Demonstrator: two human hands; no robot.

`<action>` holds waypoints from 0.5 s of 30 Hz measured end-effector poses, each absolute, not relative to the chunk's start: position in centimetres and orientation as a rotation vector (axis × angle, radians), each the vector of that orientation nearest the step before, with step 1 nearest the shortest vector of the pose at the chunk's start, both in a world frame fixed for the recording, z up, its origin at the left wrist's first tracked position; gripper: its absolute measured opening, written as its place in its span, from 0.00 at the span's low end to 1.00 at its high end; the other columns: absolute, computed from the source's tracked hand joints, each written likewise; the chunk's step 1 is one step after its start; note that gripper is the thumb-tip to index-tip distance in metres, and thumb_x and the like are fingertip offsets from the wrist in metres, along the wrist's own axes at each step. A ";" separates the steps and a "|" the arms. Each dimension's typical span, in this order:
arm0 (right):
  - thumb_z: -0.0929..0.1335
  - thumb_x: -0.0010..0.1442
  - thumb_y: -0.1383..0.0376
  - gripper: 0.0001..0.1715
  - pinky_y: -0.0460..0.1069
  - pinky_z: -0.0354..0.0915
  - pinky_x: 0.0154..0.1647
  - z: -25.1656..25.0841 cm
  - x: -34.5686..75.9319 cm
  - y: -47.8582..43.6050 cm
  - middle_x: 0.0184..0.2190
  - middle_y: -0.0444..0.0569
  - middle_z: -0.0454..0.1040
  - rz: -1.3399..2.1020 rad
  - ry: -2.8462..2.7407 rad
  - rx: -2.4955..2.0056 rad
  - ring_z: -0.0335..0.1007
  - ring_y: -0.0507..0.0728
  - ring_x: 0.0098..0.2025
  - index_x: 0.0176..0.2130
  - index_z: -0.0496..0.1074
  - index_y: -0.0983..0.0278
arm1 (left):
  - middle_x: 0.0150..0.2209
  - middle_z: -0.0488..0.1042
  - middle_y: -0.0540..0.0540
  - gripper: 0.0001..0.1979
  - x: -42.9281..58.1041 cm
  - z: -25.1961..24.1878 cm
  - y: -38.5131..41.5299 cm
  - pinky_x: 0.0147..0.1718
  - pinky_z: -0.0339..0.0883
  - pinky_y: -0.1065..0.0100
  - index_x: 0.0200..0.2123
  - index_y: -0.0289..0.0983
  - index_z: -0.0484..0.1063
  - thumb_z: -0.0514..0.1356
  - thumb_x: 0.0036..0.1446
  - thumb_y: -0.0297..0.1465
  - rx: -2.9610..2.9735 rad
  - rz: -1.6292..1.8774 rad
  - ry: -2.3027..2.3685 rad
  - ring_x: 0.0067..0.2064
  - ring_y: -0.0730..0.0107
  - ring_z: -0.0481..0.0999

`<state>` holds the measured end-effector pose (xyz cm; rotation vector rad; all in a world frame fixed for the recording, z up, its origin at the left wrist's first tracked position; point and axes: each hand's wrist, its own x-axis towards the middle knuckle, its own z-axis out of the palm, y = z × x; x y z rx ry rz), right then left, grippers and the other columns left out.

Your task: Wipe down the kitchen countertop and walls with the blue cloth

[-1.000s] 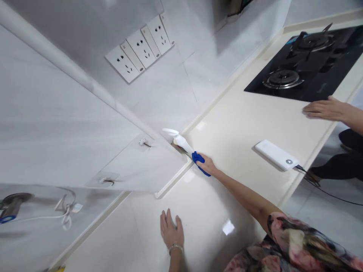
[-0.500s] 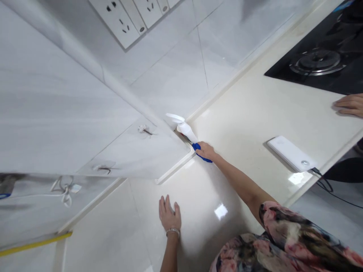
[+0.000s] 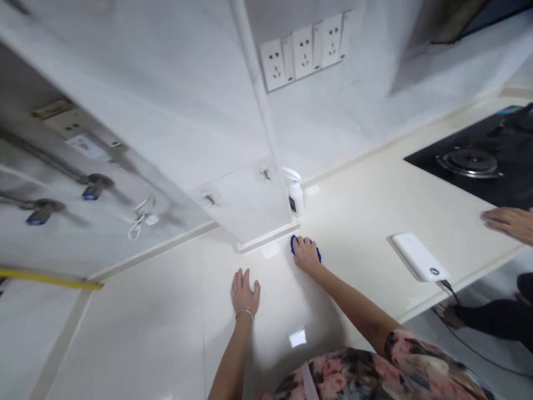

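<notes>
Under my right hand [image 3: 306, 254] is a blue cloth [image 3: 318, 253], pressed onto the pale countertop [image 3: 353, 233] just in front of the corner of a tiled pillar [image 3: 258, 205]. The fingers curl over the cloth, which shows at both sides of the hand. My left hand [image 3: 245, 293], with a bracelet at the wrist, lies flat on the counter to the left, fingers stretched out and holding nothing. Behind the right hand a white spray bottle [image 3: 296, 194] stands upright against the pillar's side; the pillar edge partly hides it.
A white power bank [image 3: 418, 256] with a cable lies near the counter's front edge. A black gas hob [image 3: 470, 161] is at the right, with another person's hand [image 3: 510, 222] beside it. Wall sockets [image 3: 303, 53], pipe valves [image 3: 94, 186] and a yellow strip [image 3: 50, 279] are also around.
My right hand has drawn the blue cloth back from the pillar's side to the front of its corner. My left hand stays flat. The camera view has shifted, showing more wall at left.
</notes>
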<state>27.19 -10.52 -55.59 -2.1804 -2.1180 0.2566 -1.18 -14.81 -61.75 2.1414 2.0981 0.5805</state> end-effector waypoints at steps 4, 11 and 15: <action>0.68 0.61 0.59 0.43 0.61 0.60 0.53 -57.0 22.9 -15.7 0.62 0.66 0.64 0.186 -2.321 -1.992 0.60 0.69 0.56 0.70 0.57 0.67 | 0.72 0.61 0.41 0.27 -1.2 -61.6 -15.2 0.72 0.54 0.48 0.66 0.40 0.69 0.56 0.65 0.38 2.132 0.574 2.088 0.74 0.52 0.56; 0.69 0.59 0.56 0.44 0.63 0.60 0.57 -58.0 22.5 -17.2 0.67 0.62 0.61 0.323 -2.374 -1.882 0.59 0.70 0.62 0.70 0.57 0.61 | 0.75 0.53 0.39 0.36 -0.3 -60.2 -16.3 0.75 0.44 0.46 0.68 0.36 0.66 0.63 0.57 0.34 1.978 0.446 2.015 0.77 0.49 0.47; 0.65 0.61 0.56 0.42 0.65 0.61 0.58 -59.7 23.2 -17.5 0.69 0.60 0.60 0.291 -2.358 -1.905 0.58 0.71 0.65 0.71 0.57 0.58 | 0.75 0.52 0.38 0.35 1.8 -59.8 -19.7 0.75 0.36 0.42 0.65 0.38 0.71 0.66 0.53 0.36 1.816 0.508 1.848 0.78 0.46 0.42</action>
